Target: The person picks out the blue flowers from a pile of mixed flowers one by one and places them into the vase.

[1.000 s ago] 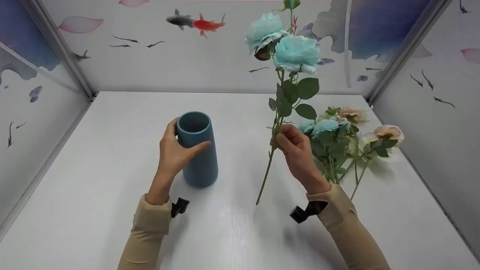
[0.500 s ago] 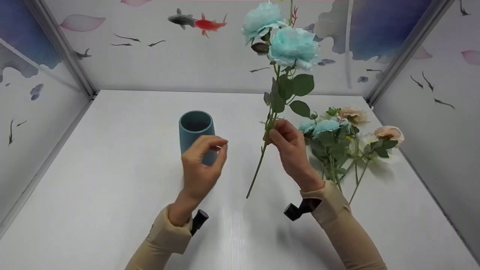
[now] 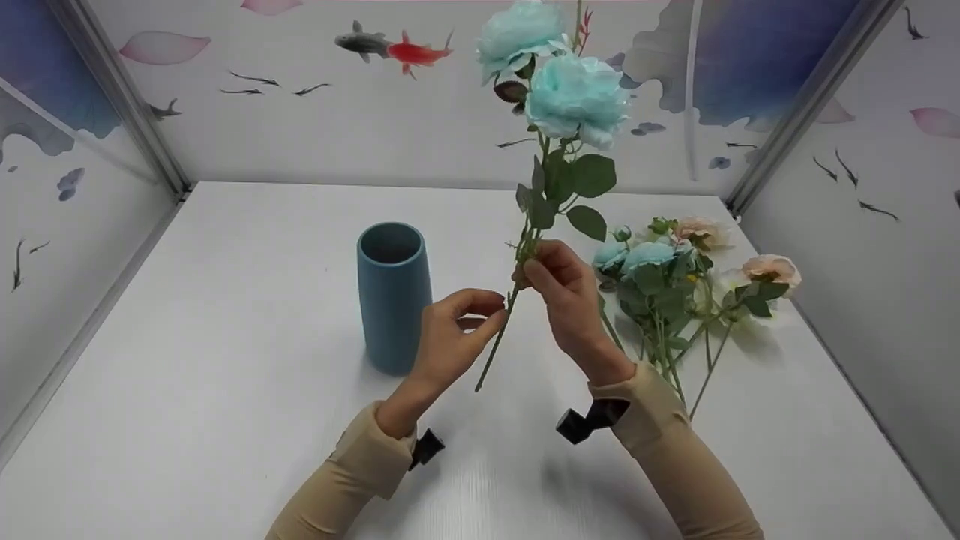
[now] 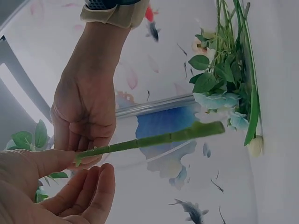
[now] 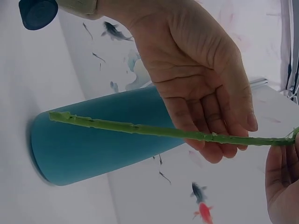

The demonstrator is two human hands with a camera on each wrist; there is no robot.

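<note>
My right hand pinches a tall light-blue flower by its green stem, above the white table. Two full blooms top it, and its upper end runs past the frame. Beside the lower stem, my left hand has thumb and fingers spread apart around it. In the right wrist view the left fingers pass behind the stem, with the thumb standing off it. A blue vase stands upright to the left, its dark mouth facing up. The left wrist view shows the cut stem end hanging free.
A loose bunch of flowers, blue, peach and pale, lies on the right of the table. Behind is a white wall printed with fish and petals. Side panels with metal posts border the table.
My left hand has let go of the vase and moved right to the stem. My right hand has carried the flower slightly left. The vase remains standing in place.
</note>
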